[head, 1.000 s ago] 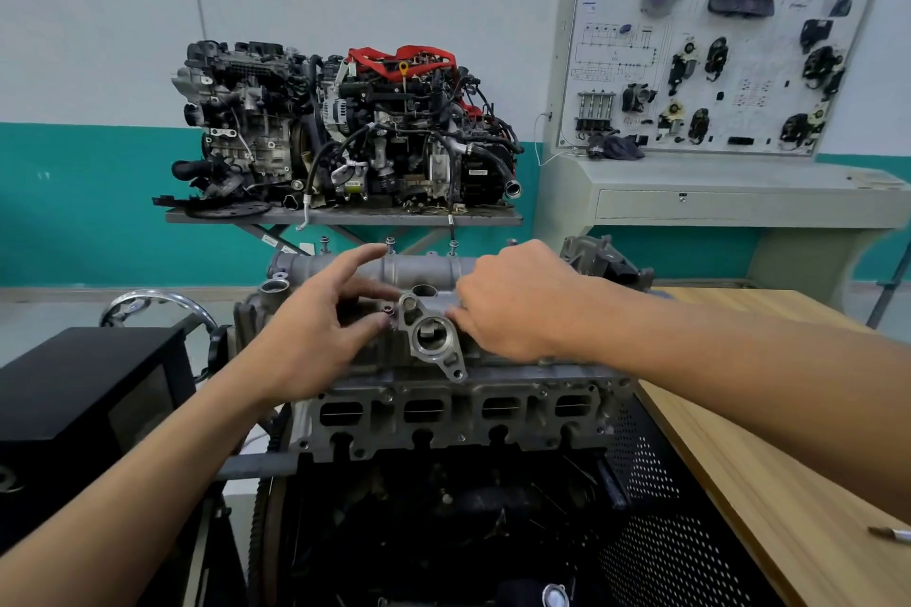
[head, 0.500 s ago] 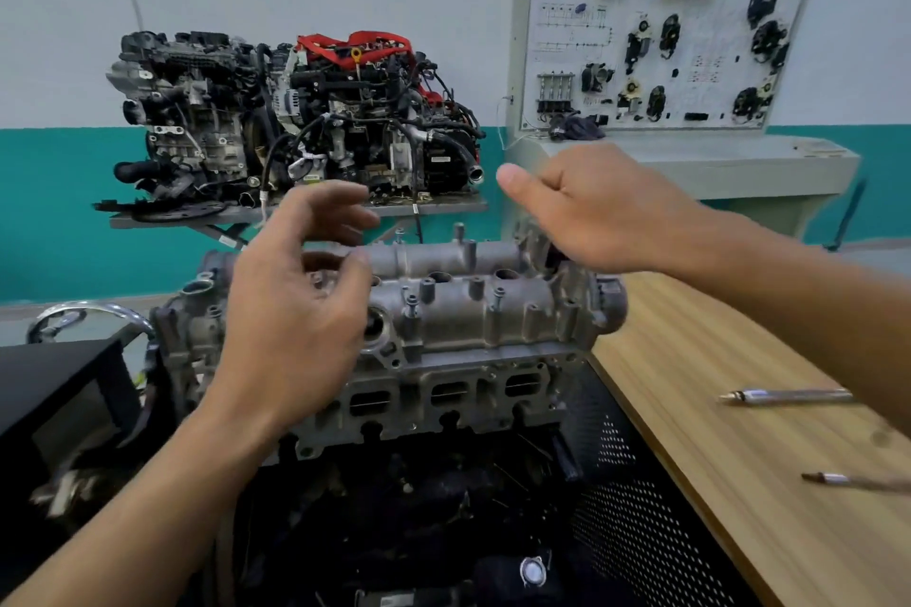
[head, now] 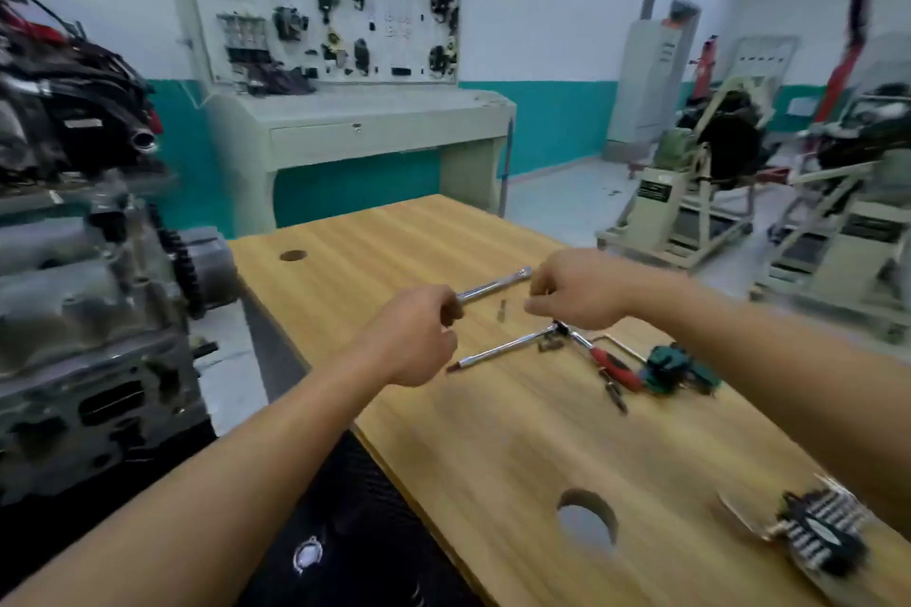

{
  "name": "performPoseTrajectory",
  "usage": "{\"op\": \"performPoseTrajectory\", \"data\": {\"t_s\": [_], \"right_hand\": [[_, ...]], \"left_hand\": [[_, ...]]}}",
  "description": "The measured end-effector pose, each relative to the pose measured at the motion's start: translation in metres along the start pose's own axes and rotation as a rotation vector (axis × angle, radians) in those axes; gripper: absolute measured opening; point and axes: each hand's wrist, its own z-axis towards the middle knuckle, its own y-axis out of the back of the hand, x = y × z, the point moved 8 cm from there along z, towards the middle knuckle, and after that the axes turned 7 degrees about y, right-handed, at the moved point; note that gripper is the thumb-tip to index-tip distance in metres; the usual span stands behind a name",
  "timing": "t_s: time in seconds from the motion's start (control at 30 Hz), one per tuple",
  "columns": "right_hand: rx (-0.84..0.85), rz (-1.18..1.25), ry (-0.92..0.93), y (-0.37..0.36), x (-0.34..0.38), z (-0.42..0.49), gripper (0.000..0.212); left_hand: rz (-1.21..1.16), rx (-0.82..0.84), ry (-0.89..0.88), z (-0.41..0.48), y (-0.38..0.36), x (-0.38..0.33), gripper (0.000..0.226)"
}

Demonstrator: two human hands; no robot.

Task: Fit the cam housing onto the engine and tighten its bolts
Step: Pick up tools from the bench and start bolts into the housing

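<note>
The grey engine with the cam housing (head: 74, 311) on top stands at the left edge, blurred, with no hand on it. Both hands hover over the wooden table (head: 493, 449). My left hand (head: 419, 335) has curled fingers at the near end of a chrome bar (head: 493, 286); whether it grips the bar is unclear. My right hand (head: 572, 291) hangs with loosely curled fingers over the bar's far end and a small bit (head: 502, 311), holding nothing visible. A second chrome ratchet bar (head: 498, 352) lies just below the hands.
A red-handled tool (head: 616, 367) and a green tool (head: 665, 365) lie right of the ratchet. A black bit holder (head: 823, 532) sits at the table's near right. The tabletop has a round hole (head: 586, 520). A training board (head: 320, 0) and engine stands (head: 700, 192) fill the back.
My view has swung right from the engine to the table. Both hands left the cam housing and moved over the tools on the table.
</note>
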Motion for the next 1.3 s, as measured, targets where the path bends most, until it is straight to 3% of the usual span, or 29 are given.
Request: {"op": "performPoseTrajectory", "data": {"t_s": [0.13,0.3,0.4,0.57,0.7,0.77,0.87,0.93,1.03,1.17,1.3], "right_hand": [[0.039,0.001,-0.123,-0.028,-0.057,-0.003,0.021],[0.131,-0.057,-0.011,-0.048,-0.054,0.004,0.025],[0.167,-0.189,-0.021,-0.053,-0.057,0.003,0.004],[0.219,-0.277,-0.049,-0.072,-0.064,-0.023,0.025],[0.225,-0.277,-0.074,-0.086,-0.072,-0.038,0.035],[0.211,-0.255,-0.105,-0.09,-0.077,-0.037,0.033],[0.172,-0.188,-0.15,-0.092,-0.08,-0.032,0.006],[0.186,-0.096,-0.158,-0.094,-0.08,-0.031,0.022],[0.213,-0.061,-0.131,-0.096,-0.073,-0.029,0.028],[0.2,-0.123,-0.139,-0.101,-0.057,-0.028,0.029],[0.133,-0.077,-0.1,-0.102,-0.039,-0.029,0.021]], "left_hand": [[0.096,0.079,-0.023,0.036,-0.053,-0.009,0.039],[0.211,0.153,-0.245,0.063,-0.106,-0.054,0.042],[0.295,0.214,-0.324,0.071,-0.132,-0.072,0.046],[0.276,0.212,-0.345,0.086,-0.152,-0.076,0.053],[0.345,0.208,-0.304,0.093,-0.165,-0.079,0.044],[0.352,0.232,-0.293,0.091,-0.167,-0.081,0.037],[0.373,0.255,-0.315,0.08,-0.165,-0.083,0.032],[0.441,0.264,-0.337,0.067,-0.164,-0.081,0.032],[0.524,0.258,-0.361,0.044,-0.16,-0.078,0.029],[0.42,0.159,-0.3,0.026,-0.143,-0.065,0.015],[0.03,0.095,-0.004,0.023,-0.127,-0.032,0.018]]}}
